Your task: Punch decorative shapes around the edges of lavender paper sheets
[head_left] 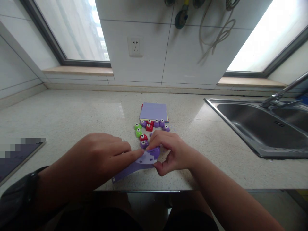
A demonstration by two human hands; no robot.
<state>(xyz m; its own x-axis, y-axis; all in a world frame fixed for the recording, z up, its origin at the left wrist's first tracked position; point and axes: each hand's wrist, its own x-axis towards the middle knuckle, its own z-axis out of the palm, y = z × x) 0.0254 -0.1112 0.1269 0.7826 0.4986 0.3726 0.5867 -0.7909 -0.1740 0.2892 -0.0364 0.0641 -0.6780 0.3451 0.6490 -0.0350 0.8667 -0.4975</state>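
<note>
My right hand [171, 149] grips a purple craft punch [156, 153], fingers on top and thumb at its near side. A sheet of light purple paper [145, 157] runs into the punch, with a few star-shaped cutouts along it. My left hand [109, 157] holds this paper, its index finger stretched out on top near the punch; its thumb is hidden. Just beyond my hands stand several small punches: a purple punch [144, 144], a red punch [143, 138], a green punch [138, 132] and others. Another one is partly covered by my right hand.
Behind the punches lies a stack of coloured paper [154, 111], purple on top. A steel sink [255, 128] with a faucet [274, 98] is set into the counter [72, 109] at the right. A dark flat object [20, 160] rests at the left edge. The counter's front edge is close to me.
</note>
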